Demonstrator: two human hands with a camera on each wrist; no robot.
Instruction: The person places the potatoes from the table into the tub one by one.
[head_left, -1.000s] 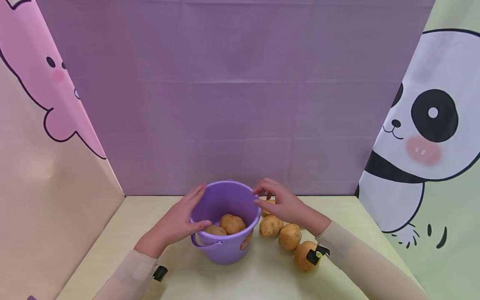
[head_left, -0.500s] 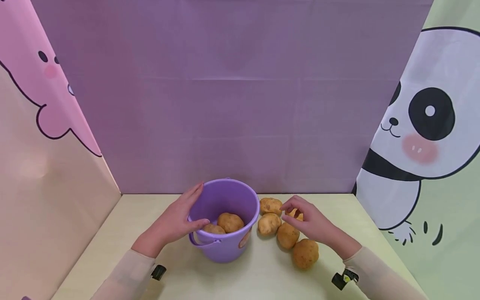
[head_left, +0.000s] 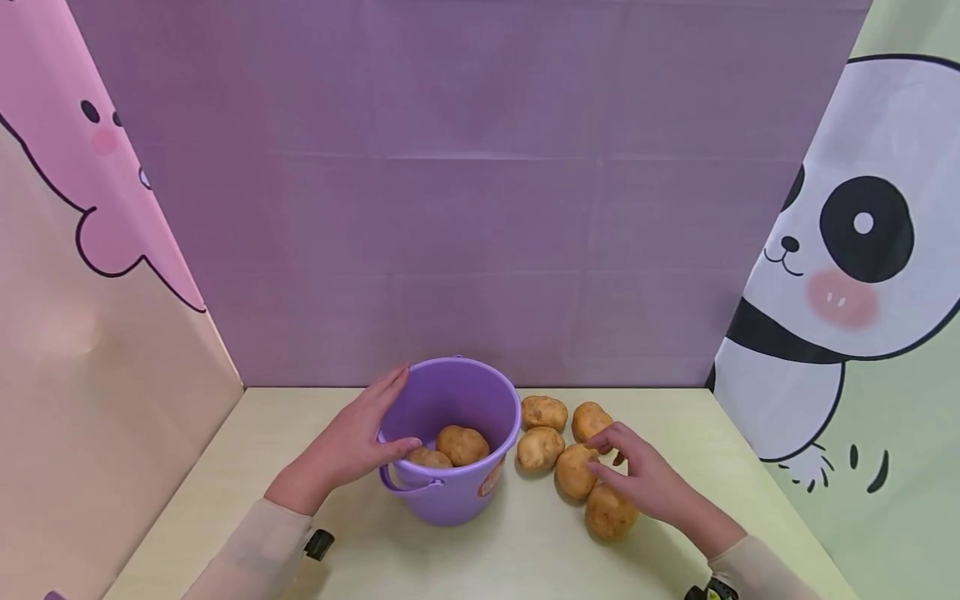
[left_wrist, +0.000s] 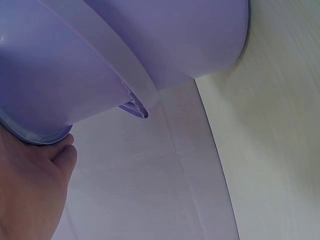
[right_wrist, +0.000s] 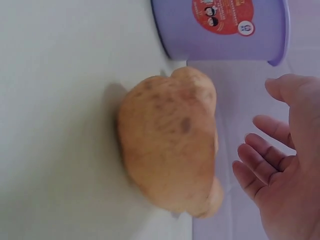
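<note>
In the head view a purple bucket [head_left: 450,498] stands upright on the table, its handle [head_left: 411,488] lowered at the front left. Two potatoes are visible inside, one [head_left: 462,446] in full view and another [head_left: 429,457] partly hidden by the rim. My left hand [head_left: 360,442] rests on the left rim with fingers extended and thumb over the front edge. My right hand [head_left: 645,475] hovers at the potatoes on the right, nearest a round one [head_left: 576,472] and a larger front one [head_left: 611,512]. In the right wrist view its fingers are parted, apart from the potato [right_wrist: 167,145].
Several loose potatoes lie right of the bucket, including an oval one [head_left: 543,412], a pale one [head_left: 540,449] and one [head_left: 592,420] behind my right hand. A purple backdrop [head_left: 480,208] closes the table's back; printed panels flank it, one with a panda [head_left: 847,225].
My right hand has moved from the bucket's right rim rightward and toward me, down to the front potatoes. The left hand stays on the rim.
</note>
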